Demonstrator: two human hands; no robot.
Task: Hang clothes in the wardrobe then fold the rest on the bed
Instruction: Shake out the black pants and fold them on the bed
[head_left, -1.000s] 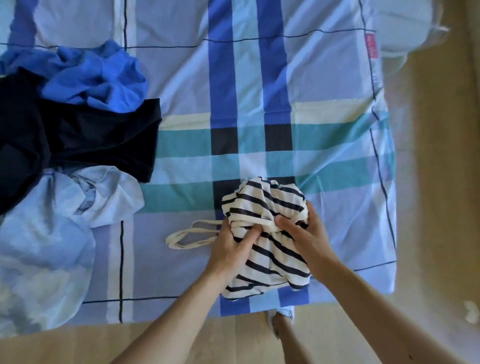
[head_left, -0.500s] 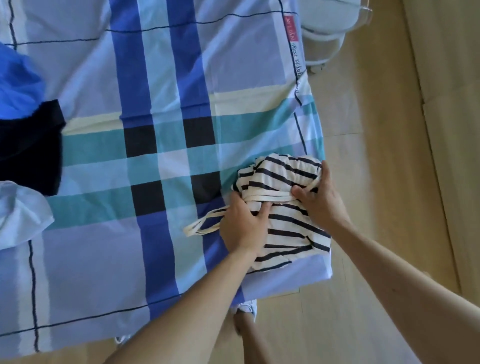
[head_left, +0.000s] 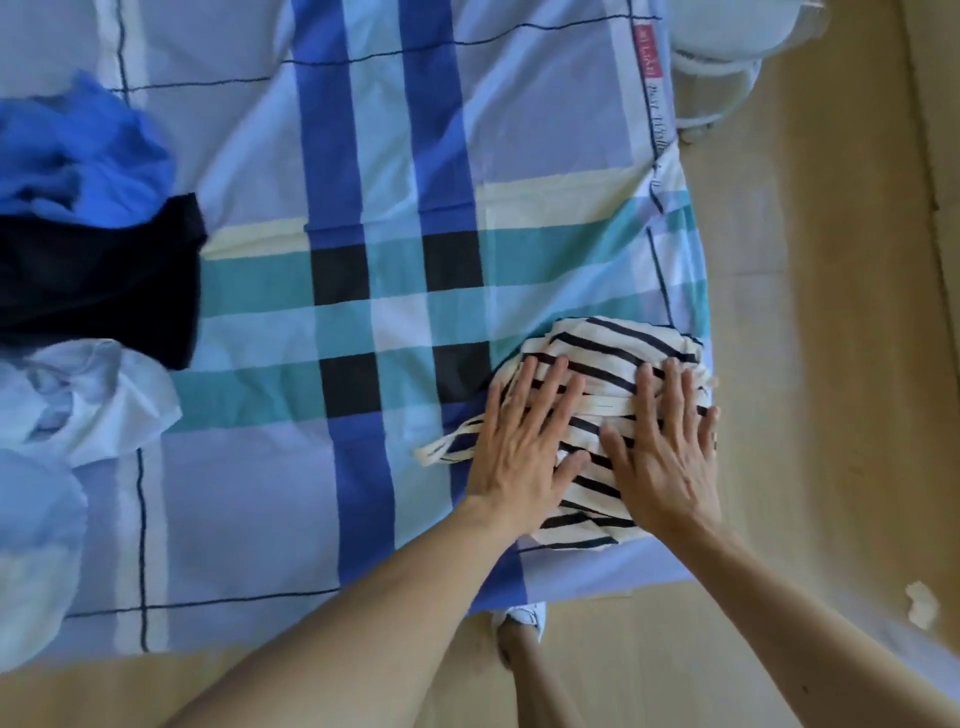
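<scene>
A folded cream garment with black stripes lies at the near right corner of the bed, which has a blue, teal and white plaid sheet. Cream straps stick out from its left side. My left hand lies flat on the garment's left half, fingers spread. My right hand lies flat on its right half, fingers spread too. Neither hand grips the cloth.
Unfolded clothes lie along the bed's left side: a bright blue garment, a black one and a pale blue shirt. A white rounded object stands past the bed's far right corner. Wooden floor runs along the right.
The hands gripped the striped garment and slid it from mid-bed to the near right corner. Now both hands have opened and lie flat on top of it.
</scene>
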